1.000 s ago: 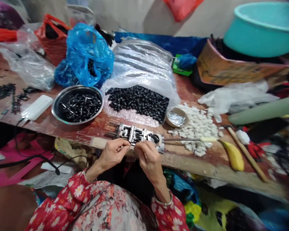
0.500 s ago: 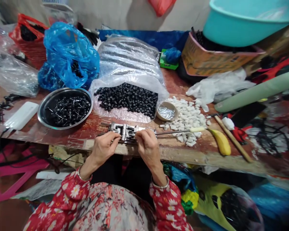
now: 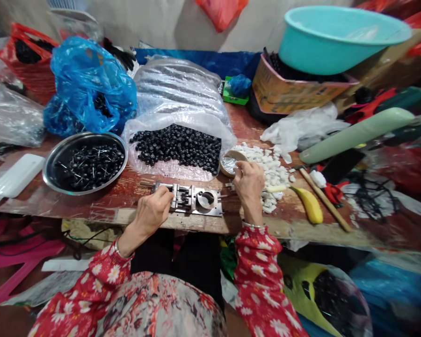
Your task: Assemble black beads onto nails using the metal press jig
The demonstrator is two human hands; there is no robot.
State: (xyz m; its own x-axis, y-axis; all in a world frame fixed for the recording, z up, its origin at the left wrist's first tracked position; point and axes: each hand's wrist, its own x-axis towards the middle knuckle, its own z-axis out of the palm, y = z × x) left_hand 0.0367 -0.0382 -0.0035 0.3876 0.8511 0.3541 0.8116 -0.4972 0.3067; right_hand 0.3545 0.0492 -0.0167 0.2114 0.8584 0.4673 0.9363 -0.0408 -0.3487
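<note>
A metal jig [image 3: 206, 208] with a round hole at its right end lies along the table's front edge. My left hand [image 3: 152, 210] is closed in a pinch against its left end; what is between the fingertips is hidden. My right hand [image 3: 250, 189] is over the right rim of a small bowl [image 3: 225, 171] of thin metal pins [image 3: 228, 164]. Its fingers are bent together, and anything they hold is too small to make out. Behind the jig, small black round parts [image 3: 182, 147] spill from a clear plastic bag [image 3: 150, 169].
A steel bowl [image 3: 45, 171] of black parts with pins stands left. White pieces [image 3: 272, 171] are heaped beside the pin bowl. A yellow banana-shaped object [image 3: 309, 206] and a wooden-handled hammer [image 3: 324, 201] lie right. A turquoise basin [image 3: 315, 51] rests on a box [image 3: 294, 96].
My right hand has left the jig and moved right to the pin bowl, uncovering the jig's round hole. The left hand stays at the jig's left end. The view has shifted slightly.
</note>
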